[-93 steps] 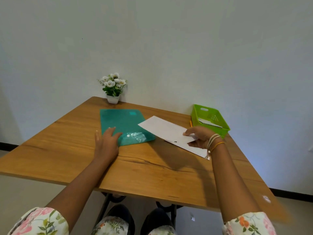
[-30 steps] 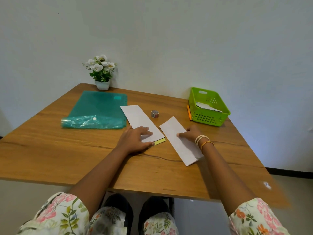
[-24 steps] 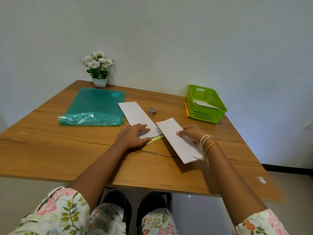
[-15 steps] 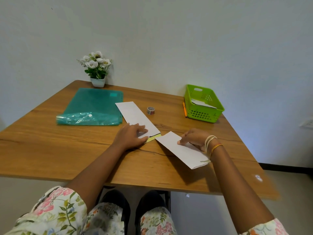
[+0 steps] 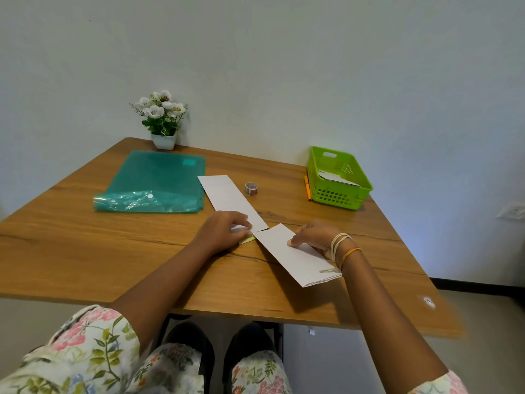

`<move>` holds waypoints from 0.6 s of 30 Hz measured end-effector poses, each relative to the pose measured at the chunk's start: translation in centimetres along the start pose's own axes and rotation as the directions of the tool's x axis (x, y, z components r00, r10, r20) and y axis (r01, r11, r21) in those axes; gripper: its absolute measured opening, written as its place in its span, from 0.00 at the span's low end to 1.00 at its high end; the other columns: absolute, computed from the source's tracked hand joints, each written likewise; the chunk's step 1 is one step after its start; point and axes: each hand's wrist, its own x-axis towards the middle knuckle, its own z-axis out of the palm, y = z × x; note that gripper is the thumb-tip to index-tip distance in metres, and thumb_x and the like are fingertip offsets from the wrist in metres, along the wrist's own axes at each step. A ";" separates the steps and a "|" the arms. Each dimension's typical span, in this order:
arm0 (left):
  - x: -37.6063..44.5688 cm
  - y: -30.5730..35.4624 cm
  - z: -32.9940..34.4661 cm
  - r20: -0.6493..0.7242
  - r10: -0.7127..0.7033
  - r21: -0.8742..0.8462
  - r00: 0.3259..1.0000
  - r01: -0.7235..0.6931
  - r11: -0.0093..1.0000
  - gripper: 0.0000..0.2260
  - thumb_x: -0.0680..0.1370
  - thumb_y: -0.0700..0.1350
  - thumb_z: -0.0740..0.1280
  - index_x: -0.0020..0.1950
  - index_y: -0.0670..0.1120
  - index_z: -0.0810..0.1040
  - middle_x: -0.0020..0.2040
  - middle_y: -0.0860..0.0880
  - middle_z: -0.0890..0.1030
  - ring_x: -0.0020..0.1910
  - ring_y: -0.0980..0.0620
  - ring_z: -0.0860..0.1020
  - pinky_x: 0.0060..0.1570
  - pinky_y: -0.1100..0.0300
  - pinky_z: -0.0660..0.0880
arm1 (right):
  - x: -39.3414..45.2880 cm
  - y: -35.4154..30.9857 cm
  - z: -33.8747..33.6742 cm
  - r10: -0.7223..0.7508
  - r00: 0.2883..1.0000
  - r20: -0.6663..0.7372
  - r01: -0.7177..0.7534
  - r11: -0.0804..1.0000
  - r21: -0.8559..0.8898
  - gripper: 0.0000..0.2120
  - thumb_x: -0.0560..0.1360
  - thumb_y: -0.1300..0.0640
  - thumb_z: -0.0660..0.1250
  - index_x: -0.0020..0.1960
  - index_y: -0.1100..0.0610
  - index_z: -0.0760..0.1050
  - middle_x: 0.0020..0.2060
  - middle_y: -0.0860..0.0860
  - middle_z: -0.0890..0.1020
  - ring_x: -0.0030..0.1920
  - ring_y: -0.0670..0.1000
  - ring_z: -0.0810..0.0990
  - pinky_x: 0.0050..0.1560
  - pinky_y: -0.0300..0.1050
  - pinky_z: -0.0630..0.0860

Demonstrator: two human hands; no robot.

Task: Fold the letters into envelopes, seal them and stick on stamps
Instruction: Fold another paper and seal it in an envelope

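No readable writing. L hand (image 5: 224, 231) presses flat on smooth white envelope (image 5: 231, 199); R hand (image 5: 314, 237), at 3 o'clock, pinches folded paper letter (image 5: 295, 258) on woodgrain table (image 5: 113, 251).

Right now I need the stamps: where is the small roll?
In the head view the small roll sits on the table, right of the far white envelope, left of the green basket.

On a table (image 5: 85, 245) set against a wall, a plastic folder (image 5: 153, 183) lies at the left with a potted plant (image 5: 162, 120) behind it. Right of the folder lies an envelope (image 5: 227, 197), a tape roll (image 5: 251, 189) just beside it. A basket (image 5: 338, 191) holding papers sits far right, a pen (image 5: 307, 189) along its left side. A second envelope (image 5: 295, 257) lies nearest the person.
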 end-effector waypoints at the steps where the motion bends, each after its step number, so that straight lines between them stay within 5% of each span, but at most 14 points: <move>1: 0.2 0.1 0.1 0.010 -0.003 -0.007 1.000 0.004 1.000 0.11 0.73 0.52 0.72 0.55 0.53 0.83 0.61 0.54 0.80 0.60 0.56 0.76 0.58 0.57 0.75 | -0.1 0.0 -0.1 -0.003 1.000 0.003 0.003 1.000 0.002 0.07 0.71 0.61 0.72 0.42 0.58 0.73 0.41 0.58 0.79 0.46 0.59 0.79 0.47 0.47 0.73; 8: 0.5 1.1 0.8 -0.039 -0.025 -0.024 0.999 0.024 0.999 0.09 0.74 0.48 0.72 0.54 0.48 0.84 0.54 0.52 0.83 0.54 0.55 0.78 0.55 0.55 0.77 | -0.3 0.5 -0.5 -0.012 1.000 -0.018 0.012 1.000 0.014 0.13 0.71 0.61 0.72 0.55 0.62 0.77 0.39 0.56 0.77 0.49 0.59 0.79 0.52 0.50 0.74; 11: 0.4 1.4 0.8 -0.073 -0.003 0.009 0.997 0.004 1.000 0.09 0.75 0.47 0.70 0.54 0.47 0.83 0.54 0.51 0.83 0.53 0.54 0.78 0.54 0.57 0.77 | -0.3 0.5 -0.3 -0.009 1.000 -0.014 0.009 1.000 0.007 0.07 0.71 0.61 0.73 0.45 0.59 0.76 0.43 0.59 0.79 0.51 0.61 0.81 0.51 0.50 0.74; 18: 0.4 2.0 1.2 -0.222 -0.051 -0.086 0.974 0.033 0.996 0.09 0.76 0.45 0.70 0.55 0.45 0.83 0.54 0.49 0.83 0.54 0.53 0.78 0.51 0.63 0.72 | 0.0 0.1 1.2 -0.001 0.998 0.055 -0.004 0.996 0.088 0.10 0.70 0.61 0.73 0.48 0.59 0.75 0.49 0.62 0.82 0.46 0.60 0.82 0.47 0.49 0.77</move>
